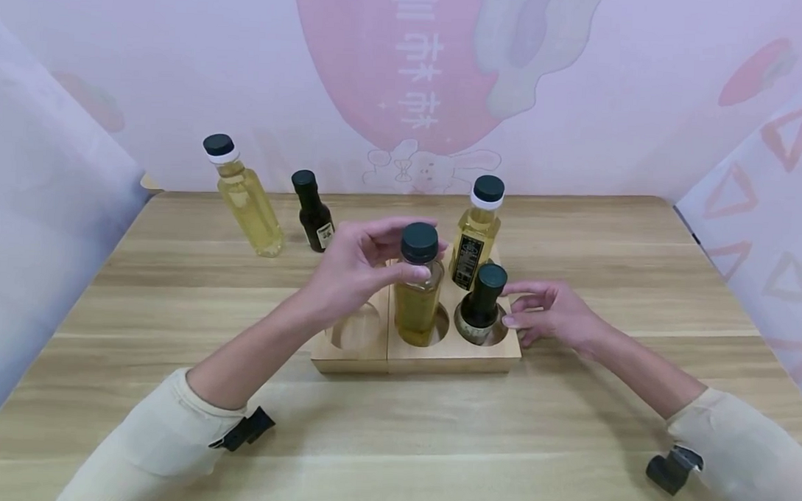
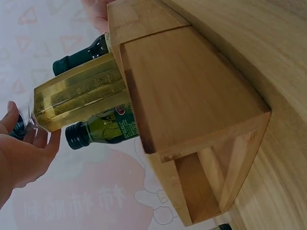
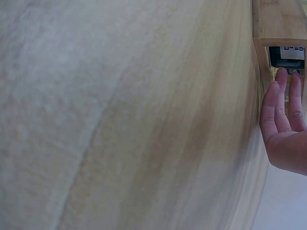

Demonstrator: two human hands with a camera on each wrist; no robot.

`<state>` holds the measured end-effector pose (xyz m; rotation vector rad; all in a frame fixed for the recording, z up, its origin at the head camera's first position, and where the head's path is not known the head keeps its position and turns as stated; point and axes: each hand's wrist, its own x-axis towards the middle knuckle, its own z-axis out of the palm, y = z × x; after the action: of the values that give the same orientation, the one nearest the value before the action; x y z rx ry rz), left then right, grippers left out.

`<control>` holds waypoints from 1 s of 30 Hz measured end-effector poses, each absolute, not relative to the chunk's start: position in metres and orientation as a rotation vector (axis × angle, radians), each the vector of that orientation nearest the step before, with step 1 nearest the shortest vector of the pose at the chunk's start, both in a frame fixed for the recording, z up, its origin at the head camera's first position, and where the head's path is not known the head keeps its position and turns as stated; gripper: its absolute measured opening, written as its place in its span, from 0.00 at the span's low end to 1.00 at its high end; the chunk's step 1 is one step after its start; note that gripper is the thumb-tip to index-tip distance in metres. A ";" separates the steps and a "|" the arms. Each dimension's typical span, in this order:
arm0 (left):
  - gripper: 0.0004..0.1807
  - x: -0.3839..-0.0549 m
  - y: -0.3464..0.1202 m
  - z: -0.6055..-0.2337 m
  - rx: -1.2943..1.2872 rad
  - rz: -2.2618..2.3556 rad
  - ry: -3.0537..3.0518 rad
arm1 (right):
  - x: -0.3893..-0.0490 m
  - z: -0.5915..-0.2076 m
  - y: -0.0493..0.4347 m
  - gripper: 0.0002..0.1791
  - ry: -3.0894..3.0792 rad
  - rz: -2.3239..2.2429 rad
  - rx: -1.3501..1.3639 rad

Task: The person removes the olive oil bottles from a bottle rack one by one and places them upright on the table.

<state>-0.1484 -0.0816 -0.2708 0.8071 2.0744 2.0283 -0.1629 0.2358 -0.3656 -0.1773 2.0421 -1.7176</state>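
Note:
My left hand grips a clear bottle of yellow oil around its neck, just below the dark green cap. The bottle's base sits in a round hole of a wooden rack. To its right, a small dark bottle stands in another hole. Beside the rack's right end, my right hand has relaxed fingers, with fingertips close by that small bottle. From the right wrist view, the fingers reach toward the rack's open end. A green-labelled bottle also stands in the rack in the left wrist view.
Behind the small bottle stands a yellow oil bottle with a black label. At the back left are another yellow oil bottle and a small dark bottle. One front-left hole holds nothing. A printed backdrop rises behind the table.

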 end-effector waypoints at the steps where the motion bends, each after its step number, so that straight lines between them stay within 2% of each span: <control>1: 0.29 -0.149 -0.082 -0.270 0.809 2.038 2.067 | -0.163 -0.366 0.236 0.22 2.047 -1.712 -0.177; 5: 0.28 -0.151 -0.082 -0.265 0.829 2.083 2.052 | -0.163 -0.365 0.236 0.24 2.062 -1.704 -0.172; 15: 0.26 -0.152 -0.083 -0.258 0.902 2.188 2.048 | -0.163 -0.365 0.237 0.21 2.048 -1.716 -0.174; 25: 0.24 -0.152 -0.087 -0.245 0.953 2.315 2.014 | -0.164 -0.365 0.235 0.28 2.058 -1.704 -0.156; 30: 0.24 -0.154 -0.091 -0.241 0.967 2.386 1.992 | -0.163 -0.366 0.236 0.25 2.046 -1.715 -0.153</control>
<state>-0.1539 -0.0907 -0.2409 0.9666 1.9924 2.3863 -0.1633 0.2359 -0.3661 -0.1529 2.0461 -1.7155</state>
